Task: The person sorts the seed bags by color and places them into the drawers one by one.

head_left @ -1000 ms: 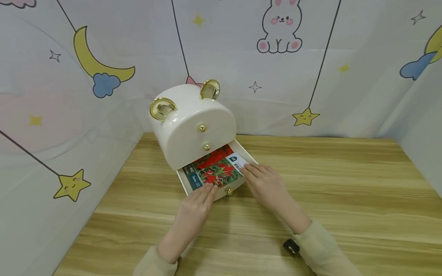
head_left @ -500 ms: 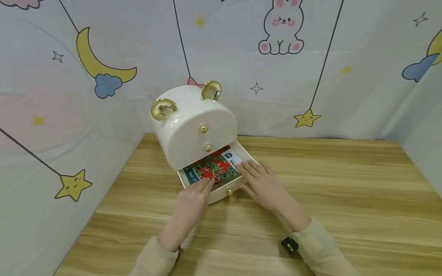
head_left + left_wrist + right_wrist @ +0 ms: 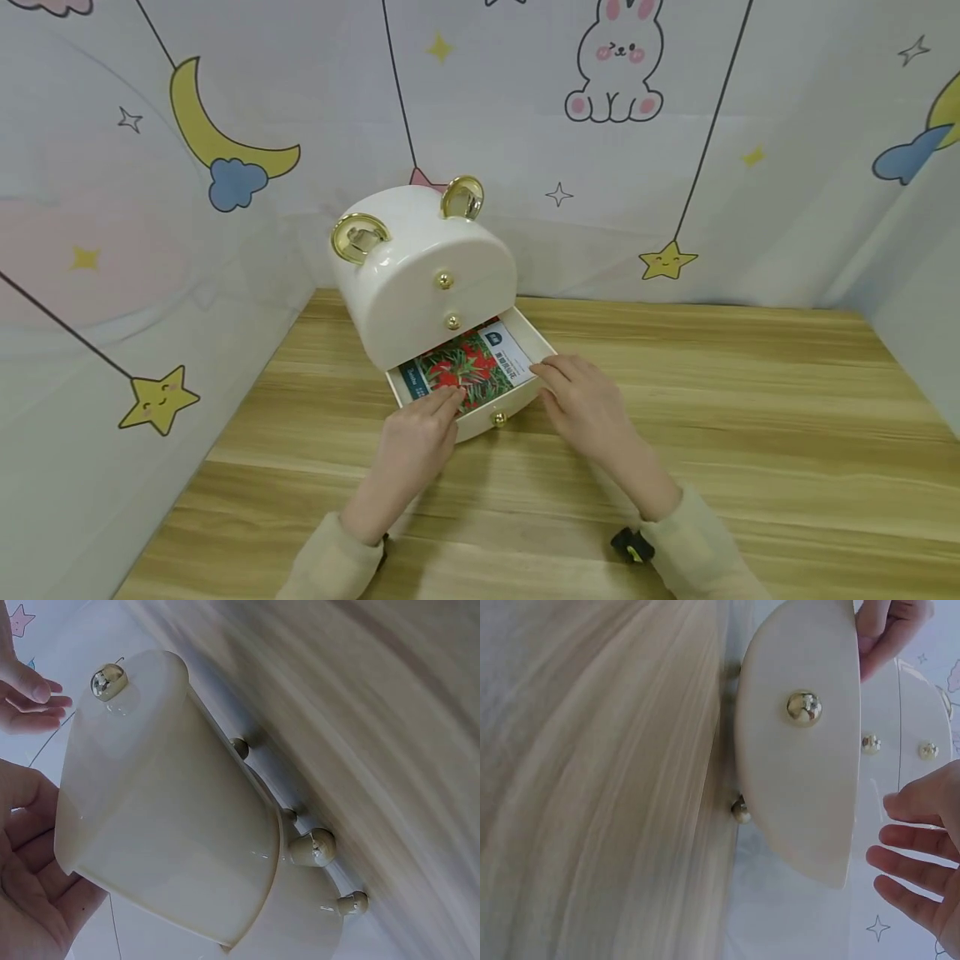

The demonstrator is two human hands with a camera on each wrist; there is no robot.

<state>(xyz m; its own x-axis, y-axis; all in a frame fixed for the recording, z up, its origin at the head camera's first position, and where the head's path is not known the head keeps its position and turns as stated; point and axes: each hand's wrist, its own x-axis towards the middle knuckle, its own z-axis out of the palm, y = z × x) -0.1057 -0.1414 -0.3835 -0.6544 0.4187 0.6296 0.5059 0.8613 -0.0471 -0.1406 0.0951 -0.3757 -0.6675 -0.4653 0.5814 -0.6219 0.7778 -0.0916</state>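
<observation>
A flat packet printed with red flowers lies in the pulled-out bottom drawer of a white rounded cabinet with gold ears. My left hand reaches over the drawer's front left, its extended fingertips on the packet's near edge. From the left wrist view, the fingers of that left hand pass behind the drawer wall, partly hidden. My right hand is at the drawer's right front corner, fingertips by the packet's white end. In the right wrist view, the right hand's fingers are spread and relaxed, holding nothing.
A gold knob sits on the drawer front, with further gold knobs on the cabinet face above. The cabinet stands at the back left of a wooden table. Behind it hangs a white printed cloth.
The packet has shifted back and settled lower inside the drawer. My left fingertips followed it slightly inward, and my right hand came off the packet to the drawer's right corner.
</observation>
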